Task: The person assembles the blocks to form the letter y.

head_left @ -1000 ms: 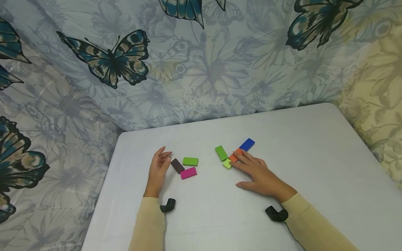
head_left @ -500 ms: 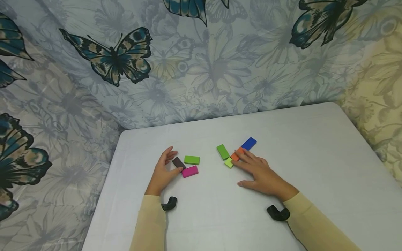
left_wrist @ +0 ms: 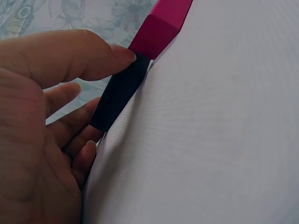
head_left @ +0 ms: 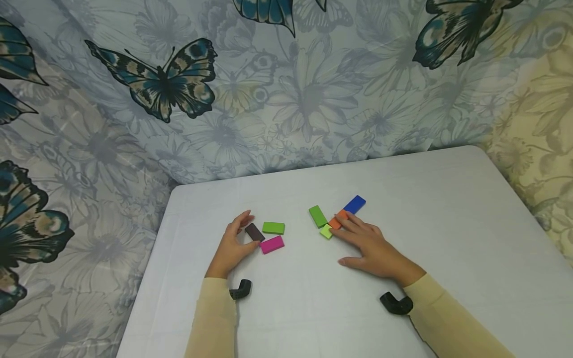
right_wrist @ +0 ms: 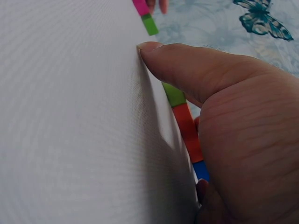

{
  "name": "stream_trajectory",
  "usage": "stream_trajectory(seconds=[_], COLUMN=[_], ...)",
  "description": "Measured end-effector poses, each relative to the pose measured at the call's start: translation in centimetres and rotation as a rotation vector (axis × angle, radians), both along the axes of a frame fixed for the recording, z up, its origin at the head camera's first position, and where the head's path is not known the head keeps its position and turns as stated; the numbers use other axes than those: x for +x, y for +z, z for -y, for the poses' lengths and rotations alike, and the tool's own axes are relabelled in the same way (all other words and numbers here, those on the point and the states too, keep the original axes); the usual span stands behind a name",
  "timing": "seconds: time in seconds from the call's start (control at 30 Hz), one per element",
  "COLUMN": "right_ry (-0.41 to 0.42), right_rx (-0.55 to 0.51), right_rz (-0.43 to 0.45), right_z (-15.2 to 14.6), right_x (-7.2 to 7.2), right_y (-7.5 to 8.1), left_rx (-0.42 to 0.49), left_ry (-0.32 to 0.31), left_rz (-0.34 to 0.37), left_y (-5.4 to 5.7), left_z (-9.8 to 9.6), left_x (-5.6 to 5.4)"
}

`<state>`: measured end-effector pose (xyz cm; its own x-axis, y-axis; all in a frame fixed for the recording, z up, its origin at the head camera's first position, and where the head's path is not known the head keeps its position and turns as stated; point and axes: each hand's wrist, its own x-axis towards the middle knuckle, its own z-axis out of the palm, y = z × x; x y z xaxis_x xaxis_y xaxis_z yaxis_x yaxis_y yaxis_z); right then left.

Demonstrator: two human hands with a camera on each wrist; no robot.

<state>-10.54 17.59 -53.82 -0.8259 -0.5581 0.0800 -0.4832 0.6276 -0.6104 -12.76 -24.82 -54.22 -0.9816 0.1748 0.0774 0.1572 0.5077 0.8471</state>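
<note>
Person's left grip (head_left: 229, 251): thumb and fingers curled about the dark block (head_left: 254, 232), thumb at the end that meets the pink block, fingers about the opposite end; how firmly it is held cannot be told.

Pink block (head_left: 272, 244): just beyond the left thumb tip, one end against the dark block.

Green block (head_left: 273, 228): right of the left grip's fingers, just beside the pink one.

Person's right grip (head_left: 369, 251): fingers spread, thumb apart and near the cloth; clamped on nothing. Longer fingers lie over the orange block (head_left: 334, 223).

Lime block (head_left: 326, 231): at the right index fingertip, against the orange block's near end.

Second green block (head_left: 318, 217): beyond the right fingertips, its near end by the lime one.

Blue block (head_left: 355, 204): past the right knuckles, end to end with the orange.

Counter (head_left: 313, 308): white-covered, beneath both grips.

Step in hand, as judged: setting the dark block against its neighbour while the right fingers steady the other row. Next move seemingly calls for light left-thumb pressure, without nudging the pink block.
</note>
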Motion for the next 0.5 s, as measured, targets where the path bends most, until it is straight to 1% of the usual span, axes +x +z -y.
stream_trajectory(seconds=[0.1,0.3,0.5], right_ry=[-0.002,-0.005,-0.002], right_rx=[0.002,0.001,-0.006], right_rz=[0.002,0.002,0.012], right_z=[0.02,0.01,0.0], right_x=[-0.01,-0.01,0.02], right_y=[0.01,0.0,0.01], left_rx=[-0.031,-0.074,-0.102], left_ry=[0.009,0.045,0.07], left_rz=[-0.005,-0.028,-0.057], left_y=[-0.04,0.03,-0.38], left_z=[-0.11,-0.38,-0.19], left_x=[-0.08,-0.15,-0.23])
